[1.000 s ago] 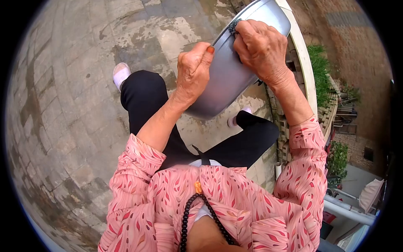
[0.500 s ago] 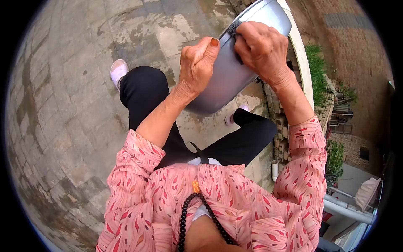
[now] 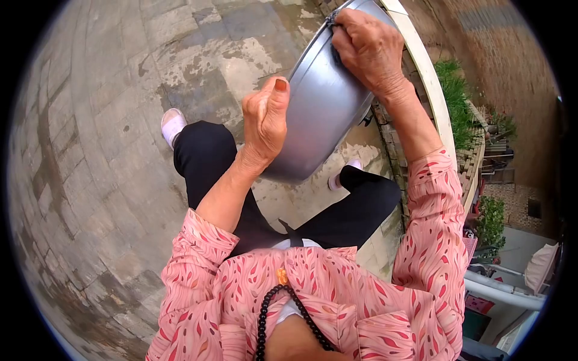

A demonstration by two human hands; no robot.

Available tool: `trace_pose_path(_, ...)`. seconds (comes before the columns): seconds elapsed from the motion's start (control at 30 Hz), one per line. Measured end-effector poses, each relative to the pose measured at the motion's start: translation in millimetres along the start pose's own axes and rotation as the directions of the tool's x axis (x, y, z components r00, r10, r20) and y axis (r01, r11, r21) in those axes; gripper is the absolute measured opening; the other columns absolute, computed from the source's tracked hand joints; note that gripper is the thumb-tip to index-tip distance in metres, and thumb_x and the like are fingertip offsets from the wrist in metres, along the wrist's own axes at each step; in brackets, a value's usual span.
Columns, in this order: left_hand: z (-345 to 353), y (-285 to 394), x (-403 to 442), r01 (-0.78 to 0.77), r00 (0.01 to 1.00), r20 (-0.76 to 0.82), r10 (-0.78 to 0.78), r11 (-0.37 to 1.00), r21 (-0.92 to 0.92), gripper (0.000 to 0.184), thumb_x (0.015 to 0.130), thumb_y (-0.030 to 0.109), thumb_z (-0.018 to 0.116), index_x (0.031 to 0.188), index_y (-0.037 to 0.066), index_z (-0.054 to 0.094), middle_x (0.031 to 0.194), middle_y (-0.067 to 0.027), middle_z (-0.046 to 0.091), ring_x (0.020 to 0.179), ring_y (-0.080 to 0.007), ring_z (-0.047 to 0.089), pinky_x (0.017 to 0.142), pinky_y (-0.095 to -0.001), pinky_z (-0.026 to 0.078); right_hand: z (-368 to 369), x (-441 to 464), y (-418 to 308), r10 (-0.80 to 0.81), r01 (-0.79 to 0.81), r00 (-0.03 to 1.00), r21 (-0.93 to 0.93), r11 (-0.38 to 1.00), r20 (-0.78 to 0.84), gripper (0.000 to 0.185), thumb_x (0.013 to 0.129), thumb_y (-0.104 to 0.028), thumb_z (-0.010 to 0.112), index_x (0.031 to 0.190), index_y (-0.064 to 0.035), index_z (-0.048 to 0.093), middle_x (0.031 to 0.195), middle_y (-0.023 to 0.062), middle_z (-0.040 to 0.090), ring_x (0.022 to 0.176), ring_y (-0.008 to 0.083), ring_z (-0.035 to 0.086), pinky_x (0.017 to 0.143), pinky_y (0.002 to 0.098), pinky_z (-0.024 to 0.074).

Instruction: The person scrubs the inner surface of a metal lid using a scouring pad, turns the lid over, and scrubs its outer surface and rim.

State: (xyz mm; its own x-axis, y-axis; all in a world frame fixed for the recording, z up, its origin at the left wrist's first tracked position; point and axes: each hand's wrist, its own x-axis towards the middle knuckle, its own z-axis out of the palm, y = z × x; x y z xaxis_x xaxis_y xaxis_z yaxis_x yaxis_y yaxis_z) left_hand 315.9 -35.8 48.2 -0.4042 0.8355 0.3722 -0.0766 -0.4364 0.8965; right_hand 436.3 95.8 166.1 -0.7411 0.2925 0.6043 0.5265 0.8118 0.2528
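Observation:
A large silvery metal pot [image 3: 322,111] is held tilted in front of my knees, off the ground. Its rim faces up and left, so the inside is hidden from me. My right hand [image 3: 370,51] is wrapped around a dark handle at the upper side of the pot. At the pot's left side, my left hand [image 3: 265,120] is closed with the thumb up along the edge; its other fingers are partly hidden, and it appears to grip the pot there.
Paved ground [image 3: 108,156] with damp patches spreads to the left. A low brick wall with a pale ledge [image 3: 430,78] runs along the right. Beyond it are green plants [image 3: 454,102], a brick yard lower down and a white pipe [image 3: 506,292].
The pot has shifted left and closer to my body, showing more of its outer side. Both hands have moved left with it, the left one also downward.

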Motion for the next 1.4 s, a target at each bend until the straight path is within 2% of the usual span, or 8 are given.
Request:
trace_pose_path(0.13,1,-1,4,-0.051,0.994,-0.100,0.051,0.999,0.006,0.052,0.104,0.033,0.038,0.067,-0.004,0.040,0.060,-0.0135,0.041,0.051,-0.0231,0.036,0.050,-0.0357,0.033,-6,-17,-61,-0.184,0.160,0.969,0.148,0.976,0.163,0.010,0.075,-0.014,0.063,0.072,-0.0129,0.053,0.061,0.0021,0.058,0.056,0.0207,0.060,0.052,0.0357,0.0478)
trace_pose_path(0.33,-1,-8,0,-0.017,0.999,-0.036,0.018,1.000,0.022,0.053,0.104,0.034,0.036,0.069,-0.004,0.040,0.060,-0.0129,0.037,0.054,-0.0211,0.032,0.052,-0.0349,0.032,1,9,-4,0.112,-0.105,0.986,-0.067,0.992,0.119,0.005,0.082,-0.016,0.062,0.083,-0.0108,0.063,0.066,0.0081,0.062,0.058,0.0276,0.062,0.055,0.0395,0.0494)
trace_pose_path(0.47,-13,-10,0,0.156,0.986,-0.057,-0.159,0.987,-0.048,0.051,0.102,0.042,0.039,0.078,-0.002,0.049,0.065,-0.0067,0.044,0.061,-0.0144,0.039,0.057,-0.0310,0.035,3,-45,-90,-0.287,0.254,0.949,0.223,0.941,0.128,0.011,0.070,-0.016,0.061,0.072,-0.0130,0.050,0.064,-0.0018,0.044,0.059,0.0136,0.049,0.053,0.0314,0.0325)
trace_pose_path(0.73,-17,6,10,0.211,0.977,-0.043,-0.211,0.977,-0.003,0.036,0.098,0.028,0.053,0.080,-0.002,0.058,0.065,0.0014,0.049,0.062,-0.0075,0.042,0.056,-0.0245,0.036,-19,-64,-20,0.108,-0.105,0.985,0.032,0.994,-0.136,0.014,0.073,-0.004,0.064,0.084,-0.0115,0.060,0.071,0.0003,0.053,0.063,0.0170,0.054,0.056,0.0317,0.0394)
trace_pose_path(0.8,-18,1,8,0.264,0.961,-0.099,-0.260,0.964,0.037,0.029,0.097,0.022,0.056,0.082,-0.002,0.060,0.066,0.0034,0.049,0.062,-0.0057,0.042,0.056,-0.0227,0.036,-12,-101,7,0.411,-0.374,0.896,0.217,0.902,-0.167,0.010,0.083,-0.004,0.064,0.093,-0.0056,0.063,0.079,0.0074,0.061,0.068,0.0231,0.060,0.060,0.0325,0.0475)
trace_pose_path(0.87,-23,4,7,0.292,0.947,-0.100,-0.306,0.947,-0.134,0.018,0.095,0.017,0.060,0.092,-0.001,0.065,0.079,0.0019,0.061,0.069,-0.0041,0.052,0.064,-0.0188,0.042,5,-154,14,0.869,-0.751,0.495,0.512,0.417,0.018,0.010,0.089,-0.007,0.062,0.095,-0.0007,0.064,0.079,0.0053,0.063,0.070,0.0128,0.058,0.063,0.0267,0.0472)
trace_pose_path(1.1,-47,8,16,0.204,0.948,-0.242,-0.205,0.979,-0.032,0.013,0.097,0.009,0.055,0.089,0.001,0.060,0.082,-0.0023,0.061,0.074,-0.0078,0.055,0.070,-0.0214,0.048,142,-400,-5,0.961,-0.999,-0.038,-0.012,-0.036,0.273,0.022,0.083,-0.022,0.063,0.102,-0.0114,0.066,0.093,0.0186,0.069,0.093,0.0386,0.065,0.081,0.0460,0.0493)
trace_pose_path(1.4,-72,14,28,0.238,0.938,-0.236,-0.255,0.966,-0.098,0.018,0.098,0.007,0.049,0.104,-0.003,0.063,0.104,-0.0136,0.068,0.095,-0.0186,0.064,0.087,-0.0339,0.054,240,-457,-35,0.738,-0.801,0.055,-0.411,0.435,0.673,0.023,0.087,-0.018,0.055,0.106,-0.0221,0.067,0.109,0.0087,0.059,0.106,0.0267,0.056,0.082,0.0442,0.0476)
